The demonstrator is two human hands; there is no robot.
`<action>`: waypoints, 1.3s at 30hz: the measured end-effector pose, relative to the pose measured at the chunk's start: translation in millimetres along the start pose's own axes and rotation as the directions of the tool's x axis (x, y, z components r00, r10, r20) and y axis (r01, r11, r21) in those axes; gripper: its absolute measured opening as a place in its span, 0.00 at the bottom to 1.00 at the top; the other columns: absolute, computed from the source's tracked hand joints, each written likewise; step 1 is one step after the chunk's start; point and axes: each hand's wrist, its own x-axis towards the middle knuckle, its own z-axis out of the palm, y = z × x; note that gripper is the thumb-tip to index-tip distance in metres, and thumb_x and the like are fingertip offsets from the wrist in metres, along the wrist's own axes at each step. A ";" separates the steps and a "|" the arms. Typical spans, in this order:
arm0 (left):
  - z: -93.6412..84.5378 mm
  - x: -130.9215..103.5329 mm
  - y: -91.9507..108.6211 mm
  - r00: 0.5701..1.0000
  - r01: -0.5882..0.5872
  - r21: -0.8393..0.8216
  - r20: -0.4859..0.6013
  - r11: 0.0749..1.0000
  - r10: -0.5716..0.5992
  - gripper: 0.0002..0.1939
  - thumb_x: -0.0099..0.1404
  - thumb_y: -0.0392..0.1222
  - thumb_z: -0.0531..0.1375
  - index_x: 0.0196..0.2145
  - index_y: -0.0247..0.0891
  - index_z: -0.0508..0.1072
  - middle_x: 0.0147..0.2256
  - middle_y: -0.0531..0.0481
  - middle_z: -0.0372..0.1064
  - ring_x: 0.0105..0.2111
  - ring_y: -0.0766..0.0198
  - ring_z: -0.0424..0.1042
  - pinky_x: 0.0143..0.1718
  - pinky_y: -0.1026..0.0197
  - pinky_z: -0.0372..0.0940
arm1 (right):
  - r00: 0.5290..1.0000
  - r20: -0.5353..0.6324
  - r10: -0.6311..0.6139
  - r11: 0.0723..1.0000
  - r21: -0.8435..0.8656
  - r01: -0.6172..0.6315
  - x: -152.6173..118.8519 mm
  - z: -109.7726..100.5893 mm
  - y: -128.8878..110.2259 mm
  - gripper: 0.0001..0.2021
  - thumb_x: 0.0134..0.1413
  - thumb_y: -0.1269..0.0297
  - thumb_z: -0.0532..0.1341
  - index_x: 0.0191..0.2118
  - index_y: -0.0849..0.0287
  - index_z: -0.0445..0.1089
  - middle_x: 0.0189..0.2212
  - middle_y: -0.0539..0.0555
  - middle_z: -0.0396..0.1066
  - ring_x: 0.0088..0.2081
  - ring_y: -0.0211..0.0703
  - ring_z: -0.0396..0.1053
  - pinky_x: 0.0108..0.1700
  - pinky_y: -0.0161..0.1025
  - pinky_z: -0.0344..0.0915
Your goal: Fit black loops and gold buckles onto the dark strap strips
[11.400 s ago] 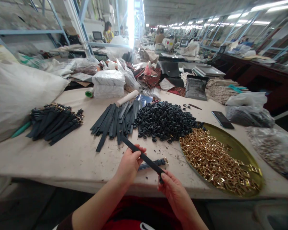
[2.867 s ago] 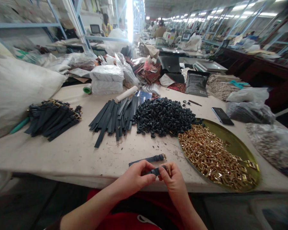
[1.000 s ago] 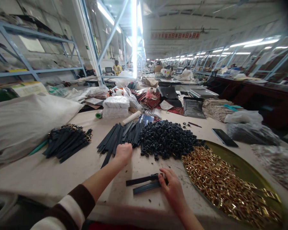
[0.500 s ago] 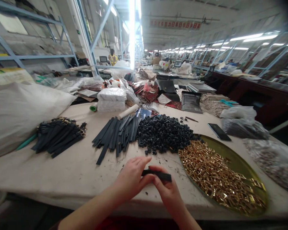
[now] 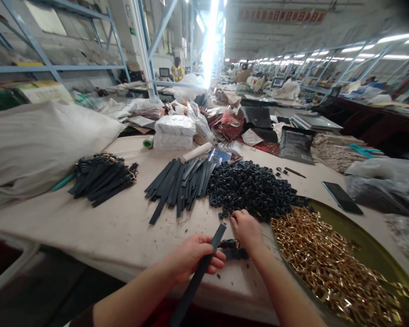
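Observation:
My left hand (image 5: pixel 198 258) is closed round a long flat black strap (image 5: pixel 200 272), which slants up and away over the table's front edge. Reaching forward, my right hand (image 5: pixel 248 230) has its fingertips together at the near edge of a heap of small black loops (image 5: pixel 255 188). Whatever those fingertips hold, if anything, is too small to make out. Between the hands, a black strap piece with a gold buckle (image 5: pixel 232 250) lies on the table, partly covered by my right wrist.
Loose black straps (image 5: pixel 177 186) lie left of the loops. Farther left is a pile of buckled straps (image 5: pixel 102 177). A gold tray (image 5: pixel 330 211) of gold buckles stands at right, near a phone (image 5: pixel 342 197). Bags and material crowd the back.
My hands were together on a short black piece; now they are apart. The left has the long strap, the right has moved forward to the loops. The camera view has shifted left.

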 end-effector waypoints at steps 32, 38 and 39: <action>30.3 -6.6 -4.0 0.936 -0.312 0.907 0.242 0.284 0.255 0.13 0.59 0.43 0.48 0.25 0.38 0.69 0.21 0.54 0.63 0.21 0.68 0.59 0.22 0.67 0.47 | 0.911 0.365 0.191 0.338 0.847 -0.411 -112.2 -49.6 0.3 0.15 0.39 0.57 0.65 0.32 0.61 0.67 0.18 0.46 0.66 0.23 0.33 0.63 0.31 0.34 0.59; 28.7 -4.0 -9.3 0.952 -0.250 0.949 0.204 0.194 0.227 0.13 0.58 0.43 0.49 0.24 0.39 0.70 0.22 0.53 0.65 0.22 0.66 0.62 0.22 0.66 0.46 | 0.881 0.455 0.128 0.283 0.835 -0.472 -118.6 -47.8 2.2 0.13 0.40 0.58 0.65 0.30 0.61 0.67 0.19 0.46 0.67 0.22 0.32 0.64 0.29 0.33 0.59; 28.2 -4.0 -9.7 0.955 -0.246 0.950 0.202 0.194 0.218 0.13 0.58 0.43 0.49 0.24 0.39 0.70 0.22 0.53 0.66 0.22 0.66 0.62 0.22 0.66 0.46 | 0.878 0.462 0.128 0.278 0.833 -0.479 -119.6 -46.7 1.9 0.13 0.40 0.58 0.65 0.30 0.61 0.68 0.19 0.46 0.67 0.21 0.32 0.64 0.29 0.32 0.59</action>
